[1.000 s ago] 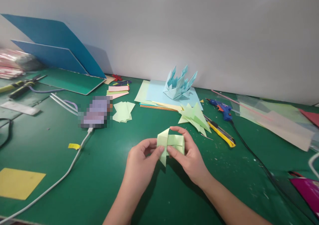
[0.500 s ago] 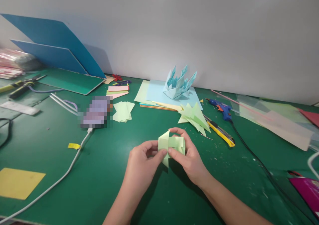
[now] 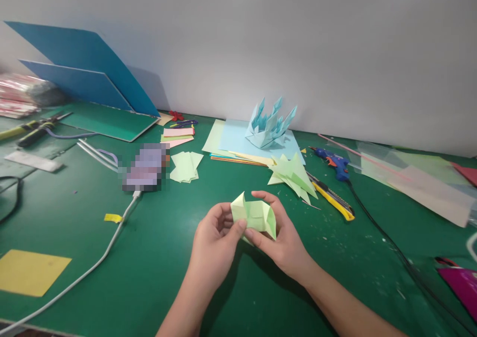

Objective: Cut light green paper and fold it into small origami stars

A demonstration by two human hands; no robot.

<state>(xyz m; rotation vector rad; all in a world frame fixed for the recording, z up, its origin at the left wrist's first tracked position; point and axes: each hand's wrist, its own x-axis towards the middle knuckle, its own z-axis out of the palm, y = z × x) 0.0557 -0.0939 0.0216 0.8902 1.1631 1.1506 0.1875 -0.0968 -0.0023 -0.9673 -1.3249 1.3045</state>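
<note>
A pale green folded paper piece (image 3: 255, 214) is held above the green table between both hands. My left hand (image 3: 219, 232) pinches its left side, thumb on the near face and fingers behind. My right hand (image 3: 278, 235) grips its right side, with the thumb at the lower edge and the index finger raised behind the top. The piece has a pointed flap at its upper left and a folded-out flap on its right. Just beyond my right hand lies a pile of pointed green folded papers (image 3: 292, 175).
Behind stands a blue folded-paper model (image 3: 269, 128) on stacked coloured sheets (image 3: 227, 143). Right lie a yellow utility knife (image 3: 333, 203) and a blue glue gun (image 3: 335, 163) with a black cord. Left are green paper slips (image 3: 185, 167), a blurred phone-like object (image 3: 145, 167) on a white cable, and pliers (image 3: 37, 129).
The paper's left flap, earlier reaching down past my thumb, now only points up. Its right end has opened into an angled flap. My right thumb has moved slightly down and left.
</note>
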